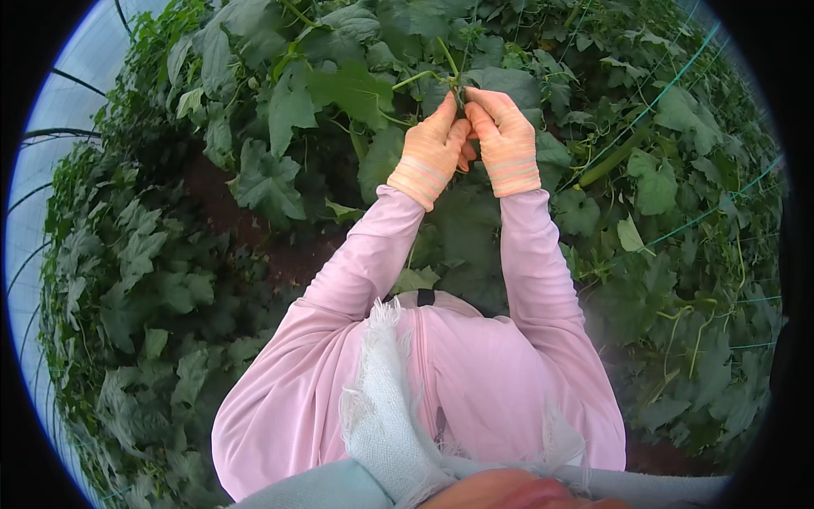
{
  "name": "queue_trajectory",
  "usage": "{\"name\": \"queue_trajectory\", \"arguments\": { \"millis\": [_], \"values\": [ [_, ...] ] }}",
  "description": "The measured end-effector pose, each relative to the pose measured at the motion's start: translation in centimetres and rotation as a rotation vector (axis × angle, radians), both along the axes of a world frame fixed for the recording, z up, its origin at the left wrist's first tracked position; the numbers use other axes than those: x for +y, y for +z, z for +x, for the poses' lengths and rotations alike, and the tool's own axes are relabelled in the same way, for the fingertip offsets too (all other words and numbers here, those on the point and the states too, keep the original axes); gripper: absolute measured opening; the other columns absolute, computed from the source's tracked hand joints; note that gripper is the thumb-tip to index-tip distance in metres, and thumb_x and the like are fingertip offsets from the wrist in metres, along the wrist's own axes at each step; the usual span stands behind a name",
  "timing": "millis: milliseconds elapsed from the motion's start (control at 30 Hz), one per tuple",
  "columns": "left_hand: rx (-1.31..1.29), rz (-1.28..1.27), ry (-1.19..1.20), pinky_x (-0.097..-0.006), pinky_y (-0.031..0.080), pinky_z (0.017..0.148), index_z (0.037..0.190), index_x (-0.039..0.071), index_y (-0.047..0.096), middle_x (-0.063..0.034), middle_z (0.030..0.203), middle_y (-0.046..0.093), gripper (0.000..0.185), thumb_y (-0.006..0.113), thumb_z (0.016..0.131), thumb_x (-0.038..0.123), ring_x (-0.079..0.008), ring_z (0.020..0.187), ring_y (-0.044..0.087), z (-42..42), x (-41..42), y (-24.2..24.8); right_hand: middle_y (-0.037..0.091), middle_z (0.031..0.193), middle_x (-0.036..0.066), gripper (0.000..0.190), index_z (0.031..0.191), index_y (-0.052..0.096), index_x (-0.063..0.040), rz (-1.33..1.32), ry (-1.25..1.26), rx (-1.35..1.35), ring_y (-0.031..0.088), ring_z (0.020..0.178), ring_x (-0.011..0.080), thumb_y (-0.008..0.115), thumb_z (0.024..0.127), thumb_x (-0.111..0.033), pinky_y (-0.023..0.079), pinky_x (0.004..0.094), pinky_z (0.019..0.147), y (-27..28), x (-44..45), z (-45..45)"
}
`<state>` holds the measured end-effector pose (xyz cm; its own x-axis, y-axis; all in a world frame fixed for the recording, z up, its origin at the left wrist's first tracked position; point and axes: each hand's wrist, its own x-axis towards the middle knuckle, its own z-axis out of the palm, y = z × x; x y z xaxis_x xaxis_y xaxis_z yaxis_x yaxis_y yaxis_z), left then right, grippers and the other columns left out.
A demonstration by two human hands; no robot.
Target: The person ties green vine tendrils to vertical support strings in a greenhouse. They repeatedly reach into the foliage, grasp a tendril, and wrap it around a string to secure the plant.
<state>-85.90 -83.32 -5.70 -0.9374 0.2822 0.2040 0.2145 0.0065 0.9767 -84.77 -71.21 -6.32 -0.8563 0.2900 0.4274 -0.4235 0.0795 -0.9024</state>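
In orange-and-cream striped gloves, my left hand [427, 153] and my right hand [507, 143] meet in front of me at a climbing vine. The fingertips of both pinch around a vine stem [454, 83], just below where leaf stalks branch off. My fingers hide most of the gripped part, so I cannot tell whether a tie or a tendril is between them. A broad green leaf [353, 94] spreads to the left of my hands. Another dark leaf [509, 86] lies right behind my right fingers.
Green trellis twine [677, 79] runs slanting through the foliage on the right. A long green gourd-like fruit [613, 159] hangs there. Dense vines [140, 254] grow on the left, with brown soil [235, 210] showing between. Dark hoops [63, 132] support pale sheeting [38, 172] at far left.
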Motion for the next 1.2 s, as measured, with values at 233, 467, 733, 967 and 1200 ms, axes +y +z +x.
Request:
{"name": "queue_trajectory", "arguments": {
  "millis": [233,467,733,967,1200],
  "values": [
    [0.128,0.159,0.001,-0.0247,0.051,0.055,0.120,0.003,0.064,-0.0038,0.083,0.065,0.027,0.057,0.094,0.004,-0.0098,0.062,0.059,-1.7,0.1,-1.5,0.060,0.094,0.009,0.020,0.088,0.064,-0.003,0.532,-0.392,0.037,0.063,0.068,0.0217,0.068,0.085,-0.023,0.051,0.0333,0.064,4.3,-1.6,1.9],
    [0.043,0.166,-0.018,-0.0201,0.043,0.056,0.104,0.004,0.064,0.0023,0.079,0.063,0.020,0.070,0.084,0.009,-0.0039,0.062,0.051,-3.6,-0.1,-0.8,0.065,0.088,0.006,0.018,0.096,0.064,0.000,0.251,0.044,-0.037,0.060,0.080,0.0130,0.060,0.090,-0.017,0.050,0.0286,0.074,5.3,1.1,0.8],
    [0.079,0.155,0.121,-0.0222,0.043,0.061,0.105,0.000,0.064,0.0021,0.076,0.059,0.031,0.073,0.082,0.019,-0.0057,0.067,0.049,-4.5,-1.2,-1.2,0.054,0.069,0.006,0.043,0.090,0.061,0.001,-0.139,0.672,0.083,0.049,0.059,0.0143,0.052,0.097,-0.040,0.042,0.0270,0.061,7.4,5.5,1.4],
    [0.232,0.190,0.066,-0.0239,0.042,0.060,0.097,0.003,0.065,0.0019,0.072,0.057,0.020,0.071,0.083,0.017,-0.0064,0.066,0.049,-3.7,-1.4,-2.7,0.057,0.132,0.009,0.037,0.120,0.063,-0.012,0.787,-0.026,0.400,0.053,0.121,0.0300,0.051,0.088,0.001,0.046,0.0349,0.099,4.9,3.8,-4.3],
    [0.275,0.091,0.091,-0.0203,0.042,0.067,0.099,0.001,0.064,0.0014,0.084,0.061,0.012,0.063,0.090,0.009,-0.0042,0.073,0.051,-4.8,-2.8,-3.5,0.060,0.127,0.012,0.050,0.123,0.060,-0.010,1.063,0.260,-0.095,0.056,0.117,0.0301,0.050,0.080,0.012,0.045,0.0334,0.099,-2.1,3.3,-7.5]
  ]
}}
